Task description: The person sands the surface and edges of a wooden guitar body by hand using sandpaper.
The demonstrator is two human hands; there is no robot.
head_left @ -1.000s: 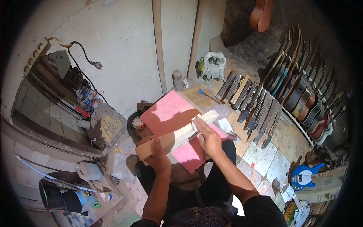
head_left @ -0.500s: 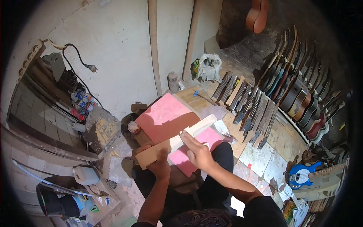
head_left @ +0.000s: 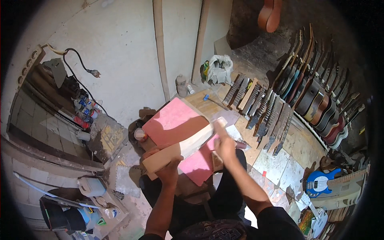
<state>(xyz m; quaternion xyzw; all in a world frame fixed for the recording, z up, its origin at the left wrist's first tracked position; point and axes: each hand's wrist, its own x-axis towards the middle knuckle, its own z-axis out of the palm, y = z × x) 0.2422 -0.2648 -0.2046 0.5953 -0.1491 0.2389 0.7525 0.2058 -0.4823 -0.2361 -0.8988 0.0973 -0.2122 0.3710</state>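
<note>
My left hand (head_left: 168,170) is wrapped round the near left end of a long pale wooden piece (head_left: 192,143), held tilted up to the right. The piece has a flat, light face and a browner near end. My right hand (head_left: 225,146) is closed over its far right end, blurred by motion; what lies under its fingers cannot be made out. Beneath the wood is a pink board (head_left: 172,120), partly in shadow, in front of my knees.
An open can (head_left: 140,134) stands left of the board. A blue-headed hammer (head_left: 208,97) and several guitar necks (head_left: 262,106) lie beyond. Guitars (head_left: 316,102) stand in a row at the right, with a blue bass guitar (head_left: 319,183) nearer. A jug (head_left: 92,186) is at the left.
My right hand has slid along the wood toward its far right end. The left hand keeps its hold, and the wood has turned slightly, showing more of its light face.
</note>
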